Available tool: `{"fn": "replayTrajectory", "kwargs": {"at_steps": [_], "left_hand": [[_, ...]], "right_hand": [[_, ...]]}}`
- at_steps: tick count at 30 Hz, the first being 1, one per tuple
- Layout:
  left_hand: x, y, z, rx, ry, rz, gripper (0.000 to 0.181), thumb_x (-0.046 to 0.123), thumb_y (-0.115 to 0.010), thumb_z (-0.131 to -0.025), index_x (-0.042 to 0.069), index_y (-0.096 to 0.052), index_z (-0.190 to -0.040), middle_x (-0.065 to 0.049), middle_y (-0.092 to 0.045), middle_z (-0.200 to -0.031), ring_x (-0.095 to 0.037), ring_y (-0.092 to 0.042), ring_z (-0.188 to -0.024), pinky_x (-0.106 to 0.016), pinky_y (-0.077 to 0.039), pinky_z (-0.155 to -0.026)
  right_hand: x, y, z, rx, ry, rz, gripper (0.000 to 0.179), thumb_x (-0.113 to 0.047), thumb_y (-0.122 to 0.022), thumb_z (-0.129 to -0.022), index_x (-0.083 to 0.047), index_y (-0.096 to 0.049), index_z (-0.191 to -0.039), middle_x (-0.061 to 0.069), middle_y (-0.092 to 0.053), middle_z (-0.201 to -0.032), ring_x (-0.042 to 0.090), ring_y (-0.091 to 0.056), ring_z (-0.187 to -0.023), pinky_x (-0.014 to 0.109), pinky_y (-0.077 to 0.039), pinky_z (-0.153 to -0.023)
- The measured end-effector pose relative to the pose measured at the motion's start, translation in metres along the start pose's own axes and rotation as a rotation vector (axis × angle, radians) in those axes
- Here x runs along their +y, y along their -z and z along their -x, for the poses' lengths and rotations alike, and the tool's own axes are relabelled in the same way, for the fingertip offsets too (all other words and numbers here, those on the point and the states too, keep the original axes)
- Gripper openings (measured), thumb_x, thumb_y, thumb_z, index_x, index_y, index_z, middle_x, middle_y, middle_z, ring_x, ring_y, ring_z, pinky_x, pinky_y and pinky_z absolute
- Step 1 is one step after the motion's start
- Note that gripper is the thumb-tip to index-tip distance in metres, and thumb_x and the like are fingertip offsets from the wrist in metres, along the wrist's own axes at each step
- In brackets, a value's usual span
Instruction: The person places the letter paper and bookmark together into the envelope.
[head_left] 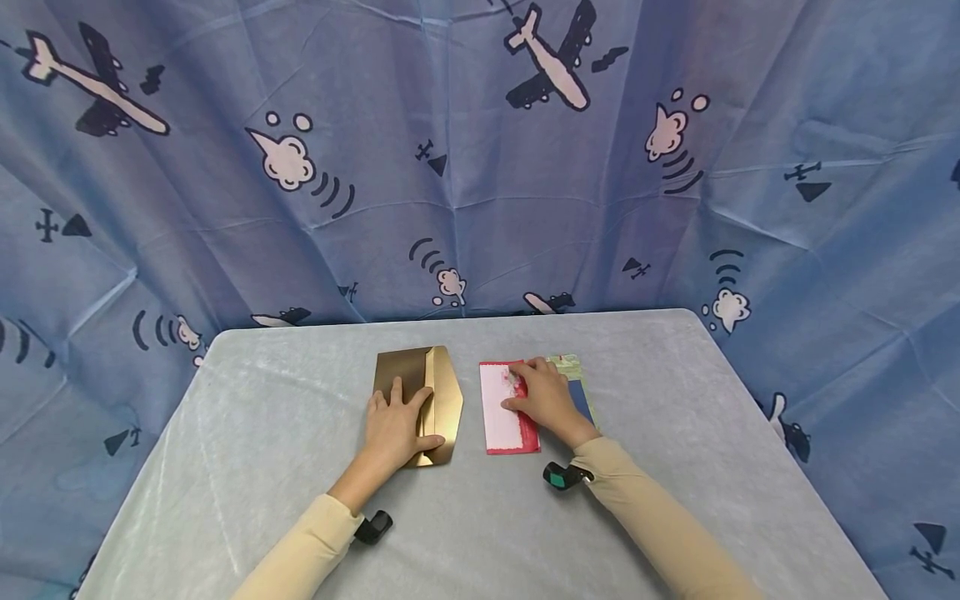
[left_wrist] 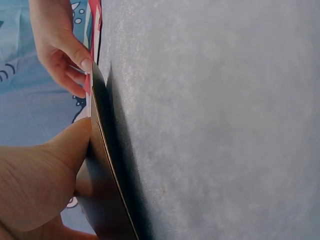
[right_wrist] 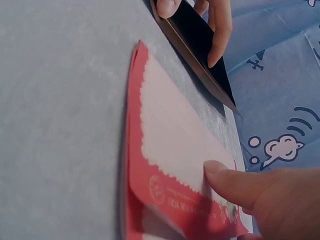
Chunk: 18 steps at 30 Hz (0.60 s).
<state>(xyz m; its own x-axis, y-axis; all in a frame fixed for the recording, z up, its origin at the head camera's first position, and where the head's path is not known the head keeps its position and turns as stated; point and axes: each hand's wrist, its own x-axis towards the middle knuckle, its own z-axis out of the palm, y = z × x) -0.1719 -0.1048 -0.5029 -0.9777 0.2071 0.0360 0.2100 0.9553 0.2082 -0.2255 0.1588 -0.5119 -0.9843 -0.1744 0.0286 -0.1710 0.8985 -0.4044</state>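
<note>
A gold envelope with a pointed flap on its right side lies left of the table's middle. My left hand rests on it with spread fingers, the thumb near its lower right edge. To the right is a pink-and-white greeting card with a scalloped red border. Its lower corner stands slightly lifted in the right wrist view. My right hand holds this card by its right part, thumb on the white face; the other fingertips are mostly hidden there. Beside that hand lies a green-and-blue card, partly covered.
The table has a pale grey cloth surface. A blue curtain printed with airplanes and clouds hangs behind and around it. Each wrist carries a small black camera.
</note>
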Motion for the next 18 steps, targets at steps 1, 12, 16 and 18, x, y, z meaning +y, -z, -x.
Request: {"fn": "replayTrajectory", "kwargs": {"at_steps": [1,12,16,18], "left_hand": [[0.0000,0.0000,-0.0001,-0.001,0.002,0.000,0.086,0.058,-0.081,-0.070,0.022,-0.052,-0.142,-0.035,-0.041,-0.148,-0.065,-0.046,-0.125,-0.062,-0.031,-0.113],[0.0001,-0.0027,0.0004,0.006,0.020,0.072,0.085,0.053,-0.084,-0.070,0.020,-0.053,-0.142,-0.036,-0.037,-0.150,-0.067,-0.040,-0.128,-0.068,-0.045,-0.095],[-0.0002,-0.0021,-0.0002,-0.008,0.022,0.076,0.085,0.053,-0.084,-0.070,0.021,-0.052,-0.143,-0.036,-0.036,-0.151,-0.068,-0.039,-0.129,-0.068,-0.045,-0.096],[-0.0007,-0.0020,-0.0003,-0.013,0.022,0.072,0.085,0.055,-0.083,-0.071,0.021,-0.052,-0.143,-0.036,-0.036,-0.151,-0.067,-0.039,-0.129,-0.068,-0.045,-0.096]], "right_hand": [[-0.0008,0.0000,-0.0006,-0.002,-0.008,-0.007,0.069,-0.036,-0.085,-0.077,-0.013,-0.060,-0.137,0.019,-0.057,-0.127,0.033,-0.051,-0.119,0.053,-0.043,-0.096],[-0.0018,0.0002,-0.0029,-0.019,-0.065,-0.019,0.070,-0.036,-0.086,-0.075,-0.014,-0.060,-0.136,0.014,-0.059,-0.107,0.026,-0.053,-0.098,0.040,-0.042,-0.083],[-0.0007,0.0008,-0.0024,-0.029,-0.072,-0.033,0.070,-0.036,-0.085,-0.075,-0.013,-0.059,-0.136,0.014,-0.062,-0.106,0.026,-0.056,-0.096,0.041,-0.043,-0.084],[0.0000,0.0012,-0.0018,-0.036,-0.073,-0.042,0.070,-0.036,-0.085,-0.076,-0.012,-0.058,-0.137,0.015,-0.064,-0.111,0.029,-0.059,-0.101,0.045,-0.045,-0.089]]}}
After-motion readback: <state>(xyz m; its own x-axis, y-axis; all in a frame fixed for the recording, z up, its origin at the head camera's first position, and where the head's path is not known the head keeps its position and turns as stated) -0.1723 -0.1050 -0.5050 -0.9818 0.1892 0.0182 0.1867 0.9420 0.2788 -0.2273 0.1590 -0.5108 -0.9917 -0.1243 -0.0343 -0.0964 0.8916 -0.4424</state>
